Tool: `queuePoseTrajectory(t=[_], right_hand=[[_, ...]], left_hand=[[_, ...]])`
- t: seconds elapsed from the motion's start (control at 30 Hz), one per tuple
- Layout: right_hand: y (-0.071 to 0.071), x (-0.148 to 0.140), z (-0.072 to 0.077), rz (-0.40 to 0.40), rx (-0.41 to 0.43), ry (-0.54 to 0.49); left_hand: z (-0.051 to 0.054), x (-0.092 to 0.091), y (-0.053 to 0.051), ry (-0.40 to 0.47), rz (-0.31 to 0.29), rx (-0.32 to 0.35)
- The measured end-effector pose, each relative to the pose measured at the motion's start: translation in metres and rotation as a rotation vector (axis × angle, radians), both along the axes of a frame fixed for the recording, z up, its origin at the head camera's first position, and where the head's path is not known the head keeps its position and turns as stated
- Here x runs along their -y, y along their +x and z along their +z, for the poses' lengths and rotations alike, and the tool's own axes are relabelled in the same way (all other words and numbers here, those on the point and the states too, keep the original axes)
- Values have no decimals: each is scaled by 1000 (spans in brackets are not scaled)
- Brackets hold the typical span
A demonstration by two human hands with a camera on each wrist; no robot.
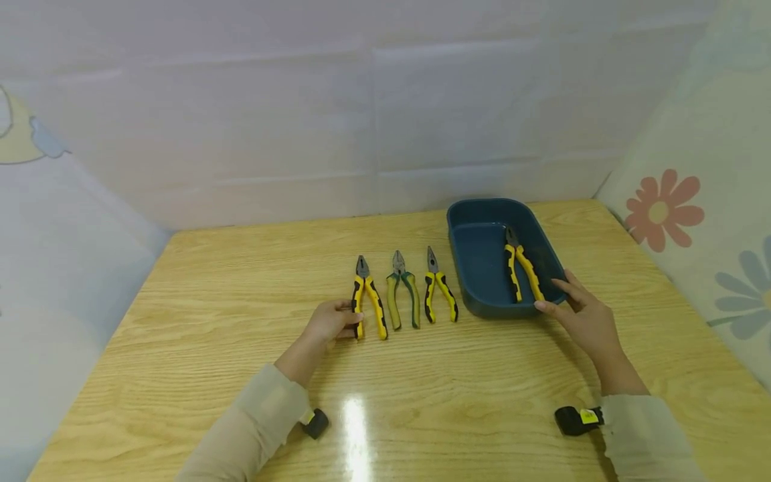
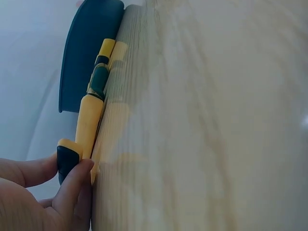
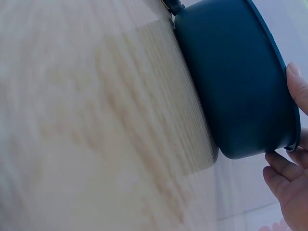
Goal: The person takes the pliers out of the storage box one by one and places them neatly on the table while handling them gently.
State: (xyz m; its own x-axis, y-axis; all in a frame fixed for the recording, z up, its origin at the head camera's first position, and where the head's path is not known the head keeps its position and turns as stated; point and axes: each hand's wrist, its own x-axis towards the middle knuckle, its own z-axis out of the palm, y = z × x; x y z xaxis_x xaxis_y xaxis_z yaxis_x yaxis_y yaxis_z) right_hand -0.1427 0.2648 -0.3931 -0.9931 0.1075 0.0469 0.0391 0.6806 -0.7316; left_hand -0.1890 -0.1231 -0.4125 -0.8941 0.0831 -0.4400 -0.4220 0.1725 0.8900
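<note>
My left hand pinches the left handle of the yellow-and-black combination pliers between thumb and fingers. In the left wrist view, the gripped handle end is between the thumb and fingertips, close to the tabletop. To its right lie green-handled pliers and smaller yellow-and-black long-nose pliers, jaws pointing away from me. My right hand holds the near right corner of a blue plastic bin, thumb on the rim and fingers on the outside wall. Another pair of yellow-and-black pliers leans inside the bin.
Everything stands on a wood-grain table with a pale covered wall behind. Flower-printed sheeting borders the right side. Black wrist-camera mounts hang below both sleeves.
</note>
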Motion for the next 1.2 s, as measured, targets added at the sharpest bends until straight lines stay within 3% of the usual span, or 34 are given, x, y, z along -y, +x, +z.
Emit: queuePoseTrajectory(t=[0.4, 0.7, 0.83, 1.03, 1.2], right_hand=[[-1, -1, 3, 20, 10, 6], [-2, -1, -1, 3, -2, -23], [-3, -1, -1, 5, -12, -22], [-2, -3, -2, 14, -14, -24], [1, -3, -1, 1, -10, -22]], left_hand=[[7, -2, -2, -332, -148, -130], [10, 1, -6, -387, -159, -140], [13, 0, -6, -529, -218, -211], [23, -7, -5, -843, -341, -340], [31, -16, -4, -957, -347, -363]])
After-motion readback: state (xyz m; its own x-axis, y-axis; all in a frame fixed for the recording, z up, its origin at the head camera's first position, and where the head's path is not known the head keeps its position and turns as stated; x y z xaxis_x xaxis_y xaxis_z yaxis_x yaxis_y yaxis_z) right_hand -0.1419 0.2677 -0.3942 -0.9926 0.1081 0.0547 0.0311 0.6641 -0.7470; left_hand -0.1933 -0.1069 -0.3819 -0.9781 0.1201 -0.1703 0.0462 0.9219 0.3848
